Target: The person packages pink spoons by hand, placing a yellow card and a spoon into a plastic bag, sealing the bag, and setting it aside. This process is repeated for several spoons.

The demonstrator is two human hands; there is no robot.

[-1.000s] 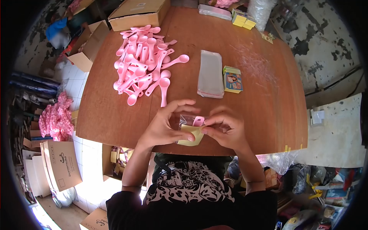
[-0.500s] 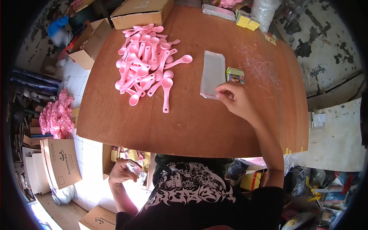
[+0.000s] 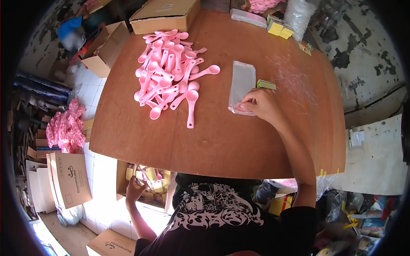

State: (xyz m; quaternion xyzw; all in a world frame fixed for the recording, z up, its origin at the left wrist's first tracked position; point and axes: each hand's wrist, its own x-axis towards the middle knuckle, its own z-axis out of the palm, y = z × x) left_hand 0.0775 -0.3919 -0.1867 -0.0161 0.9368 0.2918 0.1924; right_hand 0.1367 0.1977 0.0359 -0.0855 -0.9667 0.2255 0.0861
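Observation:
My right hand (image 3: 262,103) is at the lower end of a flat stack of clear plastic bags (image 3: 242,81), thumb and fingertips pinched on the edge of a bag. Just beyond its knuckles lies a small stack of green-edged printed cards (image 3: 266,84), partly hidden by the hand. Down at the left, below the table edge, my left hand (image 3: 135,190) reaches over an open carton (image 3: 122,179) of packed yellow and pink pieces. Its fingers are apart, with nothing visible held. A large heap of pink plastic spoons (image 3: 168,72) lies on the table, left of the bags.
The brown wooden table (image 3: 213,149) has a closed cardboard box (image 3: 164,16) at its far left. Yellow card stacks (image 3: 279,27) and a plastic roll (image 3: 301,13) stand at the far right. Thin clear strips (image 3: 294,81) lie scattered. A person in blue (image 3: 70,32) is at far left.
My left hand has moved up over the carton, and the clear packet it held is out of its grasp. My right fingers have closed in on the bag's lower edge. The view shifted slightly.

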